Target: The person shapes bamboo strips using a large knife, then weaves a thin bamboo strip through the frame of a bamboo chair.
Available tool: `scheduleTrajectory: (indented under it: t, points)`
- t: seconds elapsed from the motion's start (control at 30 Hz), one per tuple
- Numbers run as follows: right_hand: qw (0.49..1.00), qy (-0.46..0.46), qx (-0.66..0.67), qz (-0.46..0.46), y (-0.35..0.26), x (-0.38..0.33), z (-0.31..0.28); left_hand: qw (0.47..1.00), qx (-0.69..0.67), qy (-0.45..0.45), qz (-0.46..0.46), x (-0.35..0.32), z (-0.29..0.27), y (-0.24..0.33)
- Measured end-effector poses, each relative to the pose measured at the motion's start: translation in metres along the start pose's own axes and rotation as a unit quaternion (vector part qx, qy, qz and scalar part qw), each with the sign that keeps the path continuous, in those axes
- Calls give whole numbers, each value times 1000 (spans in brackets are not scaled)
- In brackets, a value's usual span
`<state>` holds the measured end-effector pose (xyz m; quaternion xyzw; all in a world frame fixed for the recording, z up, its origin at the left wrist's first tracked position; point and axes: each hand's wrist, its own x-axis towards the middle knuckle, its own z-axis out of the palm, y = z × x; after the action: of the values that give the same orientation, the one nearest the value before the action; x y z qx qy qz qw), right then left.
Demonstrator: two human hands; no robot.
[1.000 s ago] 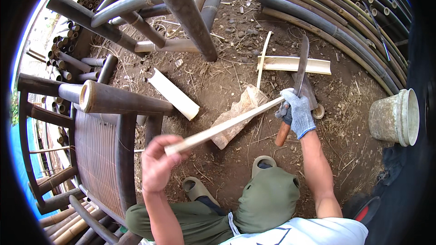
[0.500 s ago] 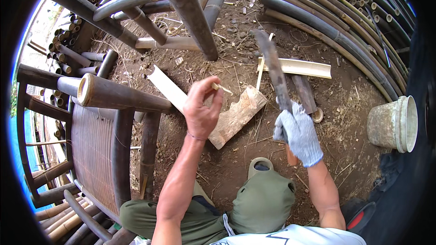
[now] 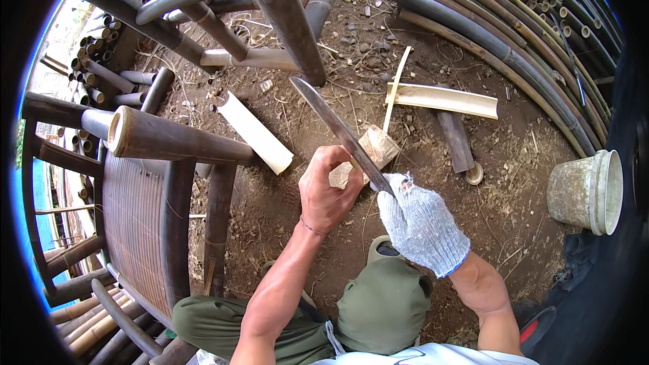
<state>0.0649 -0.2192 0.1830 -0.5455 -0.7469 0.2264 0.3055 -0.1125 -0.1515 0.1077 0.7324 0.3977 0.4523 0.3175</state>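
Wrapped in a grey knitted glove, my right hand (image 3: 422, 223) grips a long, dark-bladed machete (image 3: 341, 132) whose blade slants up to the left. My bare left hand (image 3: 328, 189) is closed in a pinch just under the blade. A small pale bamboo sliver (image 3: 353, 163) shows between its fingertips, mostly hidden by the blade and fingers. Whether the blade touches the sliver I cannot tell. Behind both hands a rough wooden block (image 3: 380, 147) lies on the dirt, partly covered by them.
Split bamboo pieces (image 3: 257, 134) (image 3: 446, 100), a thin strip (image 3: 397, 88) and a dark bamboo length (image 3: 455, 140) lie on the ground. Bamboo chairs (image 3: 182, 145) stand left. Long poles (image 3: 500, 47) are stacked far right, and a dirty white bucket (image 3: 580, 189) sits at right.
The machete has swung left and down, from near upright beside the block to across the left hand's fingertips. My left hand has moved slightly right and down, still pinching the sliver.
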Motion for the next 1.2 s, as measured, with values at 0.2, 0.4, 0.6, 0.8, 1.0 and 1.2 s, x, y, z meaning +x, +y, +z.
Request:
scheduleTrajectory:
  t: [0.2,0.4,0.6,0.8,1.0,1.2]
  points:
    - [999,-17,28,43,4,-2,5,1000,4,-1,-7,-2,3,-5]
    - [997,-42,-44,57,3,5,-1,1000,21,-4,2,13,6,4]
    - [986,-61,-128,88,13,24,-11,921,305,-174,-171,65,-38,88]
    - [975,-50,-215,12,15,31,-24,957,231,-121,127,157,4,104]
    - [979,-31,-196,54,18,47,-4,923,308,-189,133,208,-17,98]
    - [971,-120,-145,145,18,46,40,913,354,-204,-2,171,-30,-24]
